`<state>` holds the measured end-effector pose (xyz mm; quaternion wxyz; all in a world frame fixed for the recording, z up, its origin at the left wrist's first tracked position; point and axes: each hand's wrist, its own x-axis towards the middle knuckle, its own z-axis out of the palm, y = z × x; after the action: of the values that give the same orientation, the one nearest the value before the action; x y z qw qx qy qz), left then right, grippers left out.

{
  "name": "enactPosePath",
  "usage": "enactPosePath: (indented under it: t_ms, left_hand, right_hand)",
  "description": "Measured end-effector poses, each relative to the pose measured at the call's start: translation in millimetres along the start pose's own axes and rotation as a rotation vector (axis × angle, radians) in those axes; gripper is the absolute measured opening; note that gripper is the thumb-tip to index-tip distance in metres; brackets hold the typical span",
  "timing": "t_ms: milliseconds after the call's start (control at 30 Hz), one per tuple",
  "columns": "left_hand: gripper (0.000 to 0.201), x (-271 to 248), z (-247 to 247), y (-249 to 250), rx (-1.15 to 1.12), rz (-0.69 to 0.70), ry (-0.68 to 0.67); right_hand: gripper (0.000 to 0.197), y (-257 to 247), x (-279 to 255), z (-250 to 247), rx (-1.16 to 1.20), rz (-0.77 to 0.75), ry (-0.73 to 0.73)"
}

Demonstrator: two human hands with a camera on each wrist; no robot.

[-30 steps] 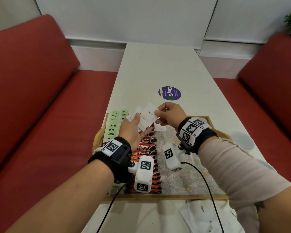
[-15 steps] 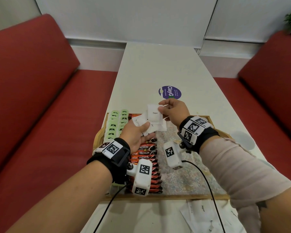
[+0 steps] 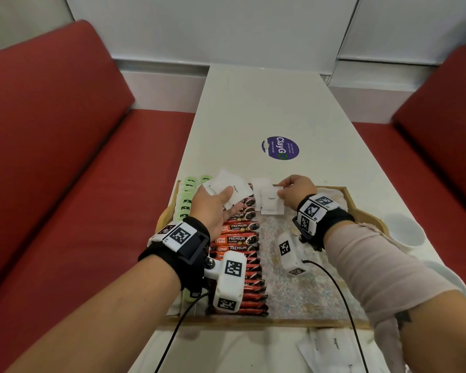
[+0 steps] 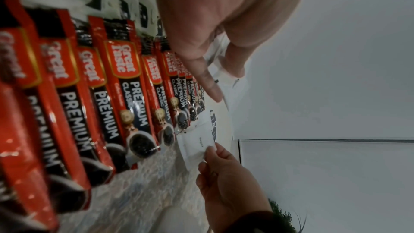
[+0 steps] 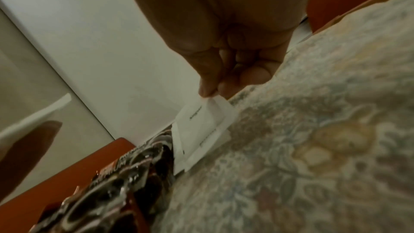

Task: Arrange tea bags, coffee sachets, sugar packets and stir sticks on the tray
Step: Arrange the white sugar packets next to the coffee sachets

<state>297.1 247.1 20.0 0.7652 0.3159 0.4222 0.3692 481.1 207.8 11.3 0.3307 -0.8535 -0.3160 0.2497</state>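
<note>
The right hand [image 3: 296, 193] pinched a white sugar packet [image 3: 271, 202] by its far right corner between thumb and forefinger, the packet lying on the floral liner at the far end of the wooden tray [image 3: 361, 208], just beside the column of coffee sachets [image 3: 237, 239]. Its long axis ran away from the person, and the word "Sugar" read across its middle; another white packet or two lay partly under it, toward the far rim. In the right wrist view the same packet [image 5: 199, 121] sloped down from the fingertips [image 5: 209, 89] onto the liner.

The left hand [image 3: 213, 208] gripped a fanned bunch of sugar packets [image 3: 230, 188] — thumb on top, fingers beneath — held above the far end of the sachet column. The top one was turned so that its "Sugar" ran roughly away from the person.

The sachets were red and black, printed "Great Taste PREMIUM CLASSIC", each lying crosswise with its long axis left to right, overlapped in a column running from the near rim to the far one. To their left ran a column of pale green tea bags [image 3: 187, 196], their print too small to read.

Beyond the tray a round purple sticker [image 3: 280, 148] on the white tabletop [image 3: 267, 103] read "ClayGo". More white packets [image 3: 331, 348] marked "Sugar" lay on the tabletop just nearer than the tray — long axes pointing away from the person.
</note>
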Motion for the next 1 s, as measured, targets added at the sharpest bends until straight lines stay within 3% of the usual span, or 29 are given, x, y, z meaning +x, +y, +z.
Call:
enactPosePath:
  t_ms: [167,467,633,767,833,1000]
  left_hand:
    - [0.030,2,0,0,0.006,0.002,-0.001]
    - [0.030,2,2,-3,0.018,-0.008,0.003]
    - [0.030,0,4,-4,0.022,-0.004,-0.015]
    - [0.025,-1,6,-3,0.020,-0.009,0.012]
    - [0.031,-2,7,-3,0.015,-0.005,0.044]
    - [0.026,-8,11,-4,0.005,0.039,0.068]
  right_hand:
    - [0.026,2,5,14,0.019,0.007,-0.105]
    - [0.023,4,13,17,0.064,0.040,-0.092]
    - [0.025,2,12,19,-0.091,-0.036,-0.057]
    - [0.006,-1,7,11,-0.221,-0.102,-0.015]
    - [0.018,-4,2,9,-0.165,-0.155,0.015]
    - [0.031,-22,-29,1,0.055,-0.272,-0.258]
